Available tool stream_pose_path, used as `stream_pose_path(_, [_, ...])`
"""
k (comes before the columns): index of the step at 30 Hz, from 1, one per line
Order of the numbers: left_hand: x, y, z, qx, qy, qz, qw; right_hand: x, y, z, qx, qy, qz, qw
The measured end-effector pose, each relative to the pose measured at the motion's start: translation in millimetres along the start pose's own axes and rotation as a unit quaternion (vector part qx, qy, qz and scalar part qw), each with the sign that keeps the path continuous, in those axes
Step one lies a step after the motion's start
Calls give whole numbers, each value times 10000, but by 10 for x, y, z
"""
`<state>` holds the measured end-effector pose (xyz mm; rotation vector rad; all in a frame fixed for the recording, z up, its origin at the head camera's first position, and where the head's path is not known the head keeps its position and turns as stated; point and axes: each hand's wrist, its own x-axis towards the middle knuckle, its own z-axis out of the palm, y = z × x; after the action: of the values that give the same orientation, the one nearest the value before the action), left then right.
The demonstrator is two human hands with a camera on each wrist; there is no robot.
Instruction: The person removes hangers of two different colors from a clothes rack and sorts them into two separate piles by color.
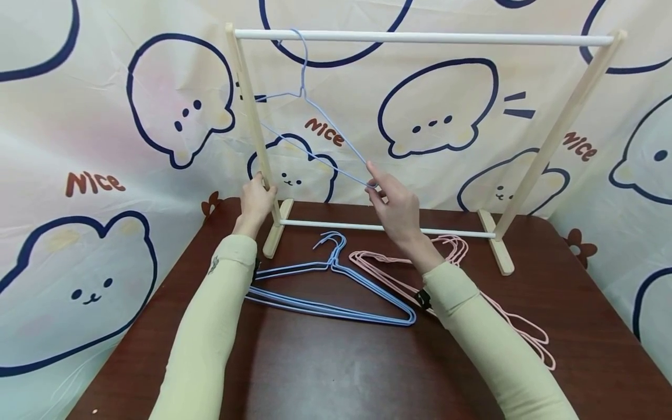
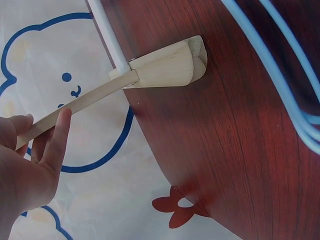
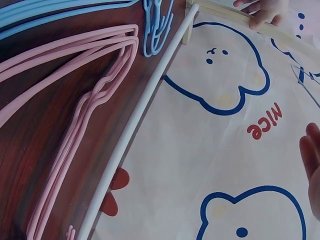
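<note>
A blue clothes hanger [image 1: 336, 129] hangs tilted from the white top bar [image 1: 420, 38] of a wooden rack, its hook over the bar near the left end. The right hand [image 1: 395, 207] pinches the hanger's lower right corner between thumb and fingers. Lower down, the left hand [image 1: 255, 201] grips the rack's left post [image 1: 251, 111]. In the left wrist view, thumb and fingers lie around that post [image 2: 90, 98] above its wooden foot [image 2: 165, 65]. Only part of the right hand [image 3: 312, 175] shows at the right wrist view's edge.
Several blue hangers [image 1: 367, 284] lie stacked on the dark wooden table [image 1: 336, 373], in front of the rack. Several pink hangers [image 1: 517, 326] lie to their right, partly under the right forearm. A white lower bar [image 1: 336, 224] joins the rack's feet. A printed cloth [image 1: 178, 280] hangs behind.
</note>
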<state>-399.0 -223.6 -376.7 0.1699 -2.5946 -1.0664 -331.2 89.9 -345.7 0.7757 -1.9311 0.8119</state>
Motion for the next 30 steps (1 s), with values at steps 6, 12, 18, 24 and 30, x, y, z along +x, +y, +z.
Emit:
stream_pose_path(6, [9,-7,6,21,-22,-23,10000,-2,12,-5,492,202,-37,9986])
stream_pose_path(12, [9,6,4,12,-46,-20,10000,-2,11,-21,1072,821,207,9906])
stream_pose_path(18, [11,17,7,25,-20,-1,10000,-11,-19,-126,1710,1286,578,9751])
stream_pose_path(24, [11,15,6,20,0,28,10000,-65,-63,-324,1949,1428,1033,9649])
stream_pose_path(30, [8,-12,-2,51,64,47,10000,-195,-82,-497,2050,1483,1520,9555])
